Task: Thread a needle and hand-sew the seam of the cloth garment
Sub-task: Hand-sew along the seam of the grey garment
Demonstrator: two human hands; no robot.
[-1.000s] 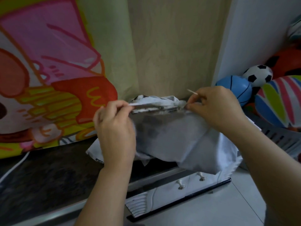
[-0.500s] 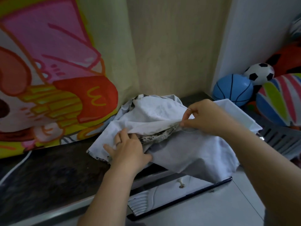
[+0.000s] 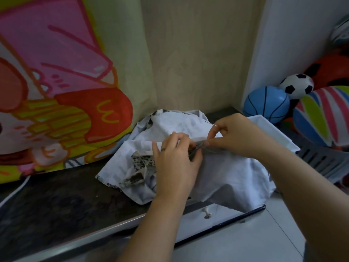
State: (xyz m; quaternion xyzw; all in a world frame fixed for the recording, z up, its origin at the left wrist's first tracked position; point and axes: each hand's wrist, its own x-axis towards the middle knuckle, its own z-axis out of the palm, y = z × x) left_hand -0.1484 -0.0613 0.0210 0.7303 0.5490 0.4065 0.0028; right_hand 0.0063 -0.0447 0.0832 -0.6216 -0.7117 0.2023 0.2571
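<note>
A pale bluish-white cloth garment (image 3: 232,173) with a dark speckled inner patch (image 3: 141,163) lies bunched on the dark countertop (image 3: 62,203) and hangs over its front edge. My left hand (image 3: 175,163) grips a fold of the garment near its middle, fingers curled into the cloth. My right hand (image 3: 236,135) pinches the seam just right of the left hand. A thin needle (image 3: 211,123) sticks out up and left from the right hand's fingers. A fine thread loop is faintly visible below the right fingers.
A colourful cartoon cloth (image 3: 56,91) covers the wall at left. Toy balls (image 3: 266,104) fill a grey basket (image 3: 324,161) at right, with a white box (image 3: 272,131) behind the garment. A white drawer with a knob (image 3: 207,214) sits under the counter. A white cable (image 3: 15,191) runs at far left.
The garment came down from held up to resting on the counter. My left hand moved right along the cloth to the seam beside my right hand, which stayed pinching the needle.
</note>
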